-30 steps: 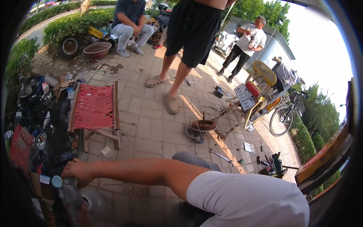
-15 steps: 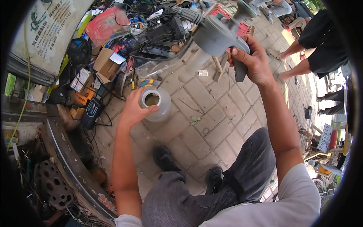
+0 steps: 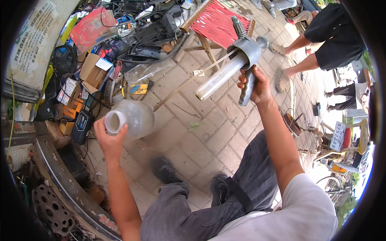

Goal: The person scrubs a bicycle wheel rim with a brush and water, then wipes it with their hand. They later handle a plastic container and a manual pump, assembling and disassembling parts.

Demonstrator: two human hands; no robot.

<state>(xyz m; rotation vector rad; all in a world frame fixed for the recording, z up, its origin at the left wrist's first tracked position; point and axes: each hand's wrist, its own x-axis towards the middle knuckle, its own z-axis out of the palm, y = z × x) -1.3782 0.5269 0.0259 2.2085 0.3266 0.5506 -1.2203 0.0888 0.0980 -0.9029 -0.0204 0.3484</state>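
Across the middle of the frame, the left hand (image 3: 109,134) is gripping a translucent bottle (image 3: 140,119) and the right hand (image 3: 260,86) is holding a grey pump-like tool (image 3: 251,51).

Left of centre, the left fingers are clasping the bottle's neck, its wide mouth showing open; whether its base is touching the brick paving (image 3: 189,156) cannot be told. Right of centre, the right fingers are pressing round the tool's handle (image 3: 247,93), while a clear tube (image 3: 222,78) and a thin rod (image 3: 181,86) are slanting toward the lower left, the rod's tip showing just beside the bottle's right edge. Toward the top, a red-strapped stool (image 3: 219,25) is standing partly behind the tool; at upper left, an open cardboard box (image 3: 94,74) is lying among cables and dark parts.
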